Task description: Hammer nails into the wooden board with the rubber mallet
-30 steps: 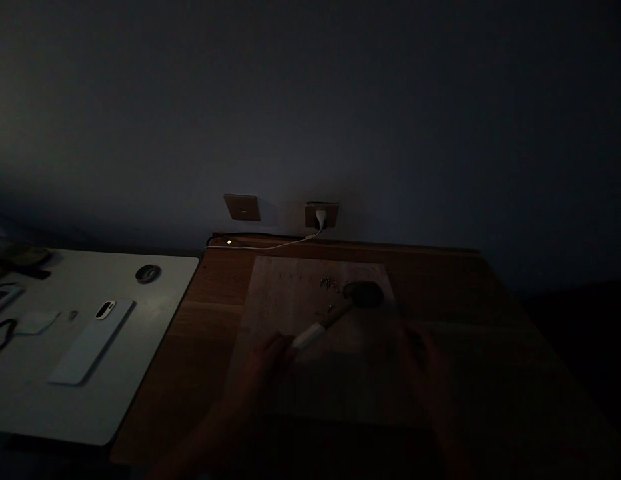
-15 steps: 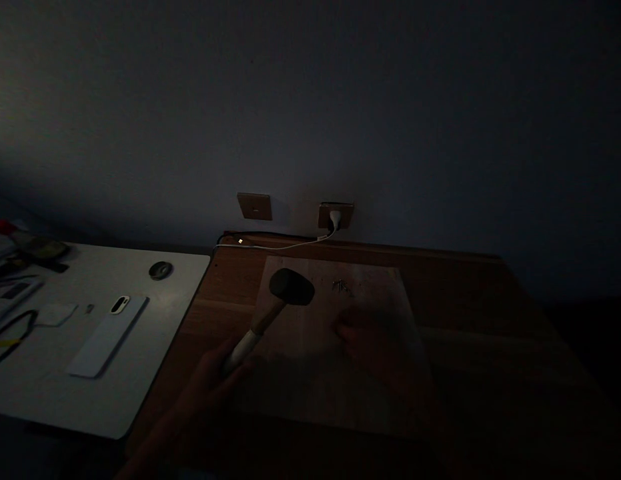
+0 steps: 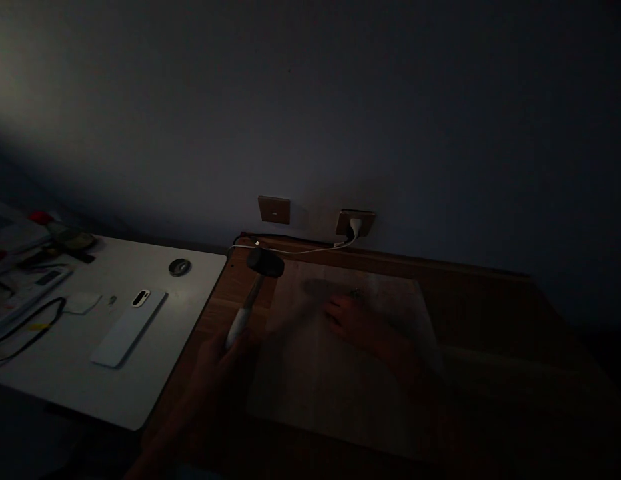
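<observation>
Fingers (image 3: 225, 347) of L hand (image 3: 215, 368) wrapped shut round mallet (image 3: 246, 307) handle end, prob. for leverage. Its head is up over board (image 3: 315, 380) far-left corner. R hand (image 3: 360, 323) fingertips by nails (image 3: 355, 292) near board's far edge, prob. steadying. Pinching or flat, can't tell, too dim.

The room is dim. A bare grey wall (image 3: 340, 100) fills the upper view, palest at 10 o'clock. A wooden desk (image 3: 480, 300) lies at 5 o'clock and a white table (image 3: 65, 360) at 8. At centre, a switch (image 3: 274, 209) and a socket (image 3: 355, 223) sit low on the wall.
</observation>
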Demonstrator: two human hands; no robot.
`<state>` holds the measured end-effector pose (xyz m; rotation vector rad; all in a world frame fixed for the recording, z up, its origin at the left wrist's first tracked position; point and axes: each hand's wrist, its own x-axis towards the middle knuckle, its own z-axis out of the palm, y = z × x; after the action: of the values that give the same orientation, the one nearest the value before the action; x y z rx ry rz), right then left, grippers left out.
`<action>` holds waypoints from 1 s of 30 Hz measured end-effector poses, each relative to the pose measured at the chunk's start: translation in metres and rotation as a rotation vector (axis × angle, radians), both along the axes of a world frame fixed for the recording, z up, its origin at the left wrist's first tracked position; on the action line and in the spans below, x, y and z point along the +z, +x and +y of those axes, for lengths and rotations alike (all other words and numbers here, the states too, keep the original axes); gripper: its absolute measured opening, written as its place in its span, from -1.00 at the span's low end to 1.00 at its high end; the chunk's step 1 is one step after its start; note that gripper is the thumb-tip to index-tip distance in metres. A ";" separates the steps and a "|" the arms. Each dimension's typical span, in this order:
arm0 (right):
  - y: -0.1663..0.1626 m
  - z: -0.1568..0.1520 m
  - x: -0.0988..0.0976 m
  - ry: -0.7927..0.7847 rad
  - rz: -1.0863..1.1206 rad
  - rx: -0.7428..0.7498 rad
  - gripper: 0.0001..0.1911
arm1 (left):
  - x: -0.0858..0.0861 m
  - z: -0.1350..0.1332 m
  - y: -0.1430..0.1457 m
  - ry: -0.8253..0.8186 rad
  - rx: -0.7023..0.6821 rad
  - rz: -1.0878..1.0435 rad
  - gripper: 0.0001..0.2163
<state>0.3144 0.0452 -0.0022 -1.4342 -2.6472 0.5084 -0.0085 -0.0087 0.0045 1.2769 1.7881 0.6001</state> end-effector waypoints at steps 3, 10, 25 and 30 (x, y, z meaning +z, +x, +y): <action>0.018 0.009 -0.007 0.056 0.128 -0.091 -0.71 | -0.005 -0.004 -0.001 0.029 0.009 -0.014 -0.48; 0.046 -0.019 0.002 0.105 0.176 -0.107 -0.69 | -0.010 0.003 0.004 0.075 -0.007 -0.009 -0.53; 0.015 -0.034 -0.003 0.011 -0.106 -0.045 -0.60 | -0.028 0.010 0.015 0.119 -0.167 0.118 -0.53; 0.010 -0.047 0.004 0.005 -0.093 0.034 -0.50 | -0.029 0.010 0.015 0.106 -0.175 0.114 -0.54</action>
<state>0.3241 -0.0016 0.0017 -1.4486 -2.7464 0.4480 0.0070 0.0015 -0.0244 1.5492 1.7322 0.5390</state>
